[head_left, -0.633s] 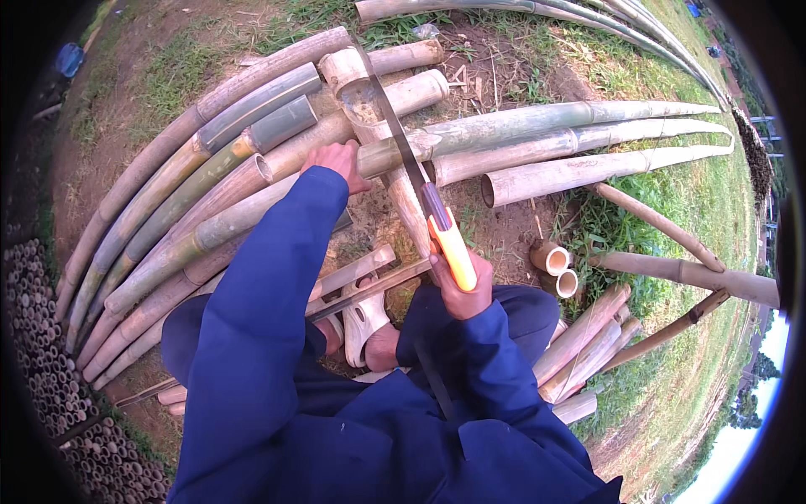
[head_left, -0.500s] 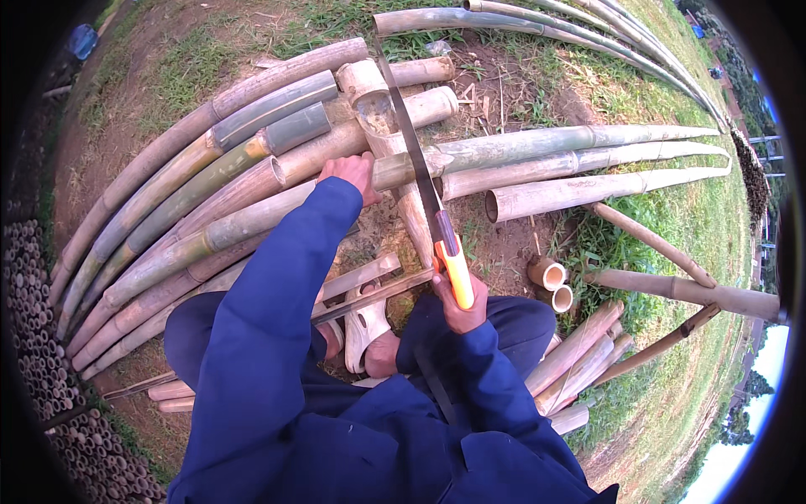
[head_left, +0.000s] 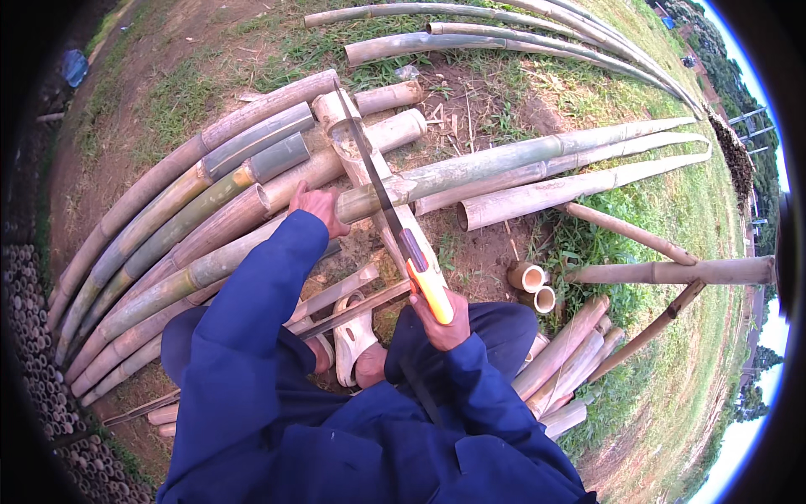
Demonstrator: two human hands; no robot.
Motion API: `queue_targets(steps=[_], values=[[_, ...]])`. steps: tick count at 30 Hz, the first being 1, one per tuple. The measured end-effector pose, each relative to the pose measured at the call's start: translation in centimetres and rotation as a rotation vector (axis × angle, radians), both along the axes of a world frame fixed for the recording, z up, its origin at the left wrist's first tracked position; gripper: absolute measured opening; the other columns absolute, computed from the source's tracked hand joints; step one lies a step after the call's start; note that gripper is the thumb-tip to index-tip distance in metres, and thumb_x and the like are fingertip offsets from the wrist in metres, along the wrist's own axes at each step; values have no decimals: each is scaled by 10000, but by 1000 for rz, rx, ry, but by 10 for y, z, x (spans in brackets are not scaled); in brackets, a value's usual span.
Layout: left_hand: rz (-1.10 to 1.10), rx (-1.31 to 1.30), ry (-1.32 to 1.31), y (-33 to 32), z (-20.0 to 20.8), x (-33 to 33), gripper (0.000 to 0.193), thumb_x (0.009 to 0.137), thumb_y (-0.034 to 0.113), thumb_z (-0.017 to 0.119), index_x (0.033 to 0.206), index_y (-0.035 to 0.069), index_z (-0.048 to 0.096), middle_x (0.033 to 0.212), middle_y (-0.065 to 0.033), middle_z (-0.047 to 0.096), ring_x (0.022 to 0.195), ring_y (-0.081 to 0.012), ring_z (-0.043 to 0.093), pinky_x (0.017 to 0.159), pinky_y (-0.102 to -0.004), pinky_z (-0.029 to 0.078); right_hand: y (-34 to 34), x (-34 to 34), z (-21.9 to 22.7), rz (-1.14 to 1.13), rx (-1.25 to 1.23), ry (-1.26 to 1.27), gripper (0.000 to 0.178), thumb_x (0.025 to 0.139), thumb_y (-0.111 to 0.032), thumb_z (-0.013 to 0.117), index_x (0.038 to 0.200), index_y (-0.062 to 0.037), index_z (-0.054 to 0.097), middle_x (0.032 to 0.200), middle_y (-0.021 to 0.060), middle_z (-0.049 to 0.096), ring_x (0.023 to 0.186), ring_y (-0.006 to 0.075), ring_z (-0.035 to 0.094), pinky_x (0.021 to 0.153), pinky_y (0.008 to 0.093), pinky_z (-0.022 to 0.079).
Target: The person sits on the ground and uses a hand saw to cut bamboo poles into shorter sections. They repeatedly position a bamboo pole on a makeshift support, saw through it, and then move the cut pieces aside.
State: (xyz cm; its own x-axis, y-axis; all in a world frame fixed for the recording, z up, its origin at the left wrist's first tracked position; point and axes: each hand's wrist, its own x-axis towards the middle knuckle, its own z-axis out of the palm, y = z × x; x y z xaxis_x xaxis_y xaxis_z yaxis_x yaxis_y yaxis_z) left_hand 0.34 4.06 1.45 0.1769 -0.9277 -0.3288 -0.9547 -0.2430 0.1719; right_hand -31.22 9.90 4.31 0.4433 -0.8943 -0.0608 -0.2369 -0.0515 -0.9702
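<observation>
A pale greenish bamboo pole runs from the right across a notched bamboo support and on toward the lower left. My left hand is closed over this pole, just left of the support, its thumb and forefinger apart. My right hand grips the orange and yellow handle of a hand saw. The long dark blade lies across the pole, right of my left hand, its tip pointing away from me. The depth of any cut cannot be made out.
Several cut bamboo poles lie side by side at left, and more long poles lie at the far side. Two short bamboo tubes and split pieces are near my right knee. A bamboo frame stands at right.
The whole view has shifted, so the poles appear lower and further left. The saw handle sits slightly closer to the pole. My left thumb and forefinger look more spread.
</observation>
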Motion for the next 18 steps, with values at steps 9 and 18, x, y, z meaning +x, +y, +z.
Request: queue_targets(steps=[9, 18], values=[[-15, -69, -137, 35, -14, 38, 831, 620, 485, 867, 1281, 29, 654, 1424, -275, 601, 1351, -279, 584, 1245, -458, 238, 23, 34, -14, 90, 12, -37, 146, 937, -99, 762, 997, 18, 697, 752, 73, 655, 664, 143, 604, 639, 317, 502], [-9, -30, -96, 33, -26, 40, 741, 694, 533, 832, 1218, 46, 639, 1250, -188, 707, 1290, -245, 616, 1189, -460, 298, 43, 61, -33, -63, -82, -73, 171, 928, -94, 768, 1039, 25, 718, 762, 132, 705, 670, 149, 666, 654, 324, 535]])
